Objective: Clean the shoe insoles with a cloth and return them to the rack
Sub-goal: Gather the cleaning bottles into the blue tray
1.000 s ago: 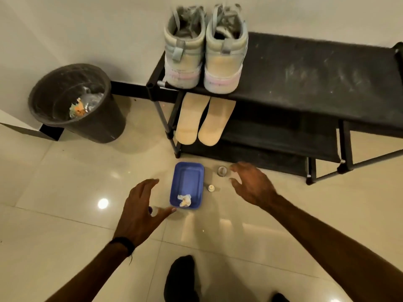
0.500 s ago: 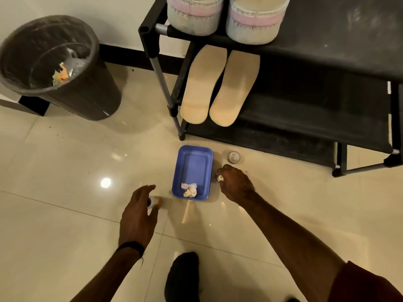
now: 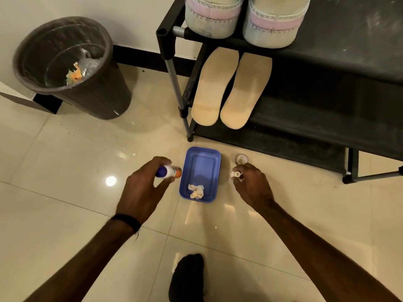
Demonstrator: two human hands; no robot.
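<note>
The two insoles, left one and right one, lie side by side on the middle shelf of the black shoe rack, near its left front post, their heels hanging a little over the shelf's front edge. Above them a pair of pale sneakers sits at the left end of the top shelf. Whether the insoles have been wiped already you cannot tell from their surface; they look plain tan, with no obvious wet marks. Your left hand is wrapped around a small white bottle with a blue band and an orange end, held on its side just beside the left edge of the blue tray on the floor. Your right hand is curled and pinches a small white piece, perhaps a cap, just off the tray's right edge; what it is stays unclear. A small round lid-like object rests on the tile near that hand, close to the rack's lowest shelf. Crumpled whitish wads sit in the tray's near end, possibly the cloth or used wipes. Judging by this, you are either preparing the cleaner or closing it up; if cleaning is finished, the insoles are already back on the rack and only tidying remains. The dark bin stands well apart, left of the rack.
</note>
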